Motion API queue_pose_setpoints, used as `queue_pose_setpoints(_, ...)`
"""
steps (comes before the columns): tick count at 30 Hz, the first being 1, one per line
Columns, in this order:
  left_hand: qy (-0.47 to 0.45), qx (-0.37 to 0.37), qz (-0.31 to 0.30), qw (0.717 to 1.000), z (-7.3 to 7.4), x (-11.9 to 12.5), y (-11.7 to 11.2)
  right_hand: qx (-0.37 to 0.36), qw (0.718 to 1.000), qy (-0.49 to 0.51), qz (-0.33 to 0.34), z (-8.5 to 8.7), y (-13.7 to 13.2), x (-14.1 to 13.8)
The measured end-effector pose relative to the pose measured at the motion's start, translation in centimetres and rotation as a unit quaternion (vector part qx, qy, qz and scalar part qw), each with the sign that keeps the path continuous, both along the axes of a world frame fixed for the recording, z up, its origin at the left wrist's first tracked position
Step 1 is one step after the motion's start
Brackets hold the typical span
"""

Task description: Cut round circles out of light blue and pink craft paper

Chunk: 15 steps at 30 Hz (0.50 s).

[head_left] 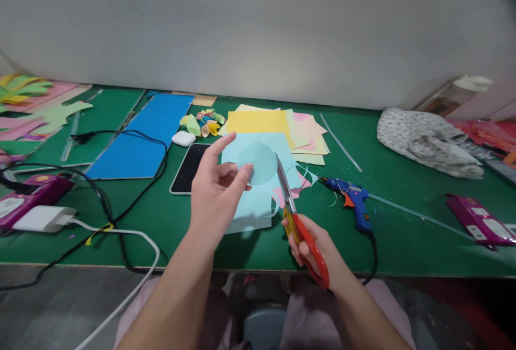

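Between the thumb and fingers of my left hand (220, 183) is a light blue paper circle (263, 163), held above the table. My right hand (310, 240) grips a pair of scissors (291, 199) with red and yellow handles. Their blades point up and away, with the tips by the circle's right edge. Beneath the circle lie light blue sheets (250, 213), and a thin curled paper offcut (275, 202) hangs near the blades. Pink paper scraps (293, 193) lie just behind the scissors.
Yellow and pastel sheets (258, 121) are stacked behind. A phone (189, 170), a white case (184, 138) and small paper flowers (203, 122) sit left. On the right lies a blue glue gun (350, 197) with its cord. Cables and a blue board (141, 140) occupy the left side.
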<state>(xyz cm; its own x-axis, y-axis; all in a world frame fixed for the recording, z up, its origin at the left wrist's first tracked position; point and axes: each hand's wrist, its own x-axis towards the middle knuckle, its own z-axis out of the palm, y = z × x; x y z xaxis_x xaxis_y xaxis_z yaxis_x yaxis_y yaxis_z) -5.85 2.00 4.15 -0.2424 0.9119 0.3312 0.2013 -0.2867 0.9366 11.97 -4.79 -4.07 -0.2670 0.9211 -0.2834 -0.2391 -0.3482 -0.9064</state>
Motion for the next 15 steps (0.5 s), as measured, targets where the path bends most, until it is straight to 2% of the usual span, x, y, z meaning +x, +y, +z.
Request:
queue_pose_setpoints(10, 0.013, -0.003, 0.008, 1.0, -0.09, -0.41, 0.02, -0.004, 1.0, -0.007, 0.005, -0.18, 0.01, 0.13)
queue_pose_setpoints(15, 0.004, -0.007, -0.017, 1.0, -0.19, -0.35, 0.09, 0.001, 1.0, -0.015, 0.003, 0.25, -0.01, 0.04)
